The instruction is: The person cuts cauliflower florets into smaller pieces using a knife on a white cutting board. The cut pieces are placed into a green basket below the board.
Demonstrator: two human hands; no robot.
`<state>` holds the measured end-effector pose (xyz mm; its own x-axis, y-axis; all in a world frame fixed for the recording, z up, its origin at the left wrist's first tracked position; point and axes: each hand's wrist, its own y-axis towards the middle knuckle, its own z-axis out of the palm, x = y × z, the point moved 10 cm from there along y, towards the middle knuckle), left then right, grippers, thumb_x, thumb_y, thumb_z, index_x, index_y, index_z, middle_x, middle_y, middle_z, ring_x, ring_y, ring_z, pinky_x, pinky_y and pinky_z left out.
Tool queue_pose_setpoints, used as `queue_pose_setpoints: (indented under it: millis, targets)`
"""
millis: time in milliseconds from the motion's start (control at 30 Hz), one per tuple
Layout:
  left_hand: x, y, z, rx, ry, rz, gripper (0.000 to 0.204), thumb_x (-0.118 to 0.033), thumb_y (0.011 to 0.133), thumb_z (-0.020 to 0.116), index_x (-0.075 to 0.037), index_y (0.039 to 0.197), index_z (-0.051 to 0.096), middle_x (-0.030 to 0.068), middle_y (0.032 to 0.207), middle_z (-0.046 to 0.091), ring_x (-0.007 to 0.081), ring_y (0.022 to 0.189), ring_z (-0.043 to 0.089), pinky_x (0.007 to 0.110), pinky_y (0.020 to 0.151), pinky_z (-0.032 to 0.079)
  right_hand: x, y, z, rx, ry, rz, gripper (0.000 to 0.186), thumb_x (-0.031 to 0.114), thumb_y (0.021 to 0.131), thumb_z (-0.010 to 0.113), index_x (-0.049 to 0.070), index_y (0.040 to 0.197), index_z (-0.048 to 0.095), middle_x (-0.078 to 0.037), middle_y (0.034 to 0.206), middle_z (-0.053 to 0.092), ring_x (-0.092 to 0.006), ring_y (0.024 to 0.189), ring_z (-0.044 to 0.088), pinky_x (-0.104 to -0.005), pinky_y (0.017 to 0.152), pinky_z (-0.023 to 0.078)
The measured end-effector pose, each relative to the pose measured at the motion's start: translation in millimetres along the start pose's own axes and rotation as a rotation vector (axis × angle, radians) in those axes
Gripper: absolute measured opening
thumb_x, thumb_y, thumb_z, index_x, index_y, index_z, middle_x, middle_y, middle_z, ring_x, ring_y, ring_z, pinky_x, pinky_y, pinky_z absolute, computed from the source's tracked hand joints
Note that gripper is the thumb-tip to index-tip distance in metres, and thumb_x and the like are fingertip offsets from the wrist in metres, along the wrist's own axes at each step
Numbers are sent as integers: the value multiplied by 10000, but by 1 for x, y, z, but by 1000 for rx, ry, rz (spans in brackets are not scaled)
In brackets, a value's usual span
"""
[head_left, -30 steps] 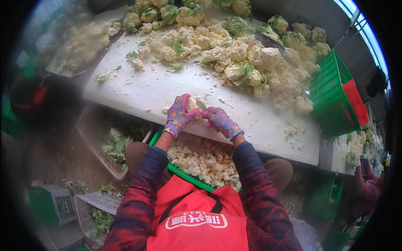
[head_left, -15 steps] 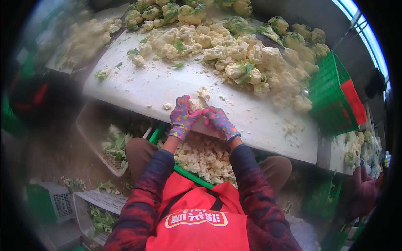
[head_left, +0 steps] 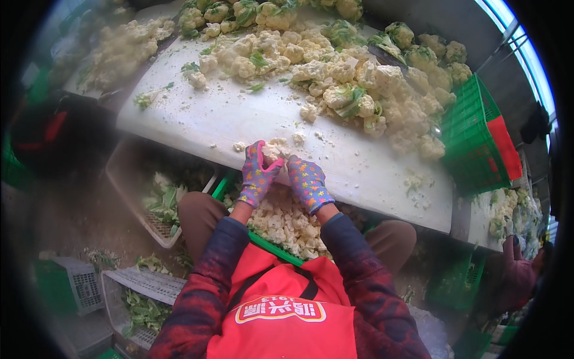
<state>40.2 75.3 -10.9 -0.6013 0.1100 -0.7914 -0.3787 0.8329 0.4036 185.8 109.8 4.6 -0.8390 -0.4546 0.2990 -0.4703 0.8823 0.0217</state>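
Both my hands wear flowered purple-and-pink gloves and meet at the near edge of a white worktable (head_left: 197,119). My left hand (head_left: 258,176) is closed round a cauliflower piece (head_left: 276,148). My right hand (head_left: 308,184) is closed on a small knife (head_left: 283,156); its blade shows only in part against the piece, and the handle is hidden. Small loose florets and crumbs lie around the hands on the tabletop. Below them, between my knees, a green crate (head_left: 280,252) holds many cut florets (head_left: 296,226). Farther back is a large heap of cauliflower (head_left: 341,72) with some green leaves.
A green crate (head_left: 475,140) with a red piece on its side stands at the table's right end. Left of my knee, a pale crate (head_left: 156,230) holds leaves; another crate (head_left: 140,281) with leaves is lower left. A person (head_left: 519,269) is at far right.
My right hand has turned and pulled slightly nearer, and the blade is less visible. Two floret pieces now lie on the table beyond the hands, one of them near the heap.
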Motion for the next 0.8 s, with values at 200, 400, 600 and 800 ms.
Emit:
queue_pose_setpoints:
  millis: [200,400,600,800]
  targets:
    - [29,12,16,108,-362,-354,538,-260,867,828,-52,1277,548,53,1013,607,129,823,597,300,714,538,-8,19,5,45,155,-136,173,177,968,553,52,1011,665,-192,860,725,-367,783,715,-475,688,552]
    - [43,-5,18,71,-907,-584,426,-76,925,744,-78,1292,528,-15,862,560,69,713,555,238,641,501,-66,7,5,224,760,336,243,275,1030,530,57,1015,636,-144,710,666,-274,629,665,-433,591,518]
    - [35,-10,16,35,-725,-485,389,-30,932,706,-53,1286,546,-11,884,576,59,727,556,213,644,482,5,-11,-11,5,79,-89,137,189,988,568,61,1006,614,-190,804,702,-393,800,700,-515,690,533]
    - [36,-10,13,-66,-637,-534,373,-26,902,722,-64,1238,565,-43,803,519,47,672,494,228,587,456,8,5,5,95,-56,-26,164,178,971,562,34,987,638,-204,853,713,-401,833,709,-500,688,544]
